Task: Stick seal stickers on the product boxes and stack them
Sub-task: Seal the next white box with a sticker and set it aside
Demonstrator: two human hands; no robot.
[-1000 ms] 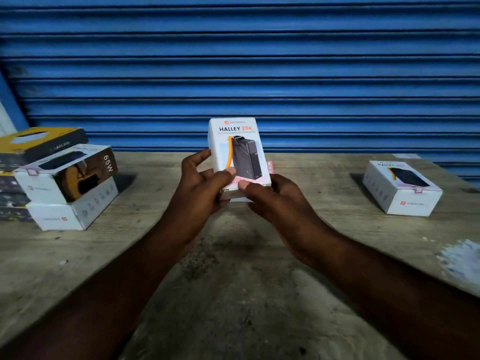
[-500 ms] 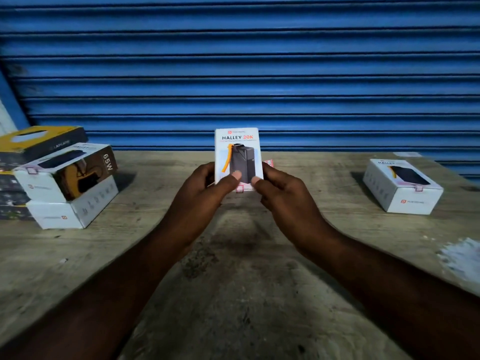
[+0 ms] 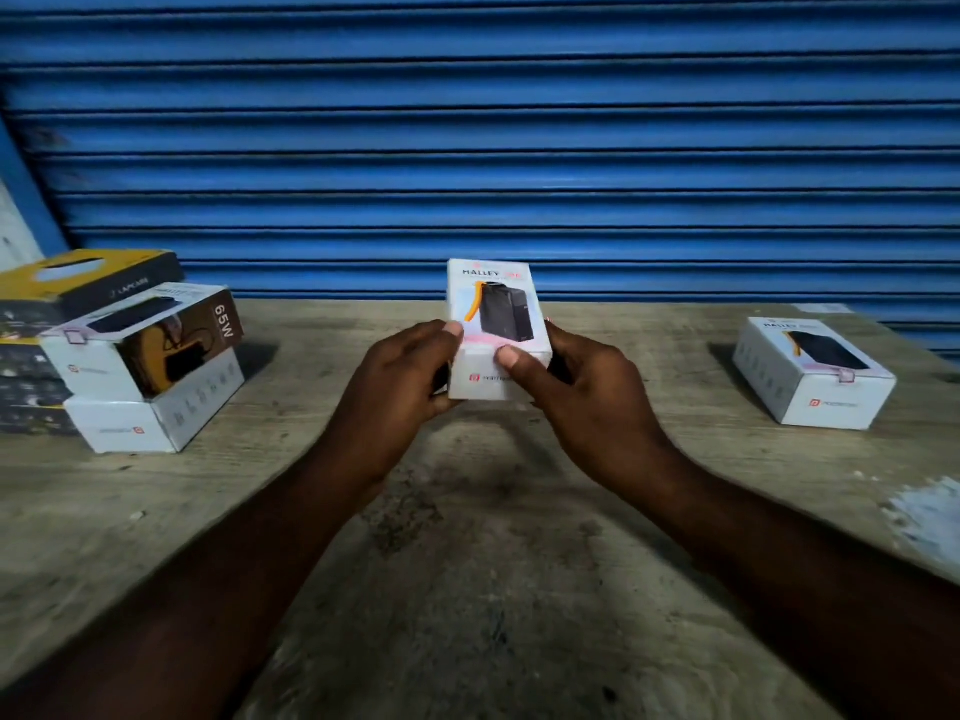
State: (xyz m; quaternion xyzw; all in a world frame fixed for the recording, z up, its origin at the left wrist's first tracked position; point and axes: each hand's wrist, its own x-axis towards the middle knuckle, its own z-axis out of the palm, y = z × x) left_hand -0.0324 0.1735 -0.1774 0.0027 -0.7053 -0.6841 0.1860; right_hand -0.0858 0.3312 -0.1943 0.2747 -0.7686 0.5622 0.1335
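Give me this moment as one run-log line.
phase: sealing | left hand: grips white HALLEY cardboard box | right hand: thumb on pink seal sticker | stack: white product boxes, left

Weathered wooden worktop (image 3: 156, 537); dark stain (image 3: 467, 485) noted at centre. At left, a bottom white box (image 3: 130, 431) is laid flat, with a 65W box (image 3: 171, 345) carried on it; a dark stack (image 3: 31, 387) is set just beside. At right, a lone white box (image 3: 815, 376) is laid well apart. Whitish patch (image 3: 930, 511) seen near right edge.

Small print on the box (image 3: 493, 304) is blurred, its back hidden. Left of the left hand (image 3: 400, 392), dark boxes (image 3: 26, 397) run off-frame.
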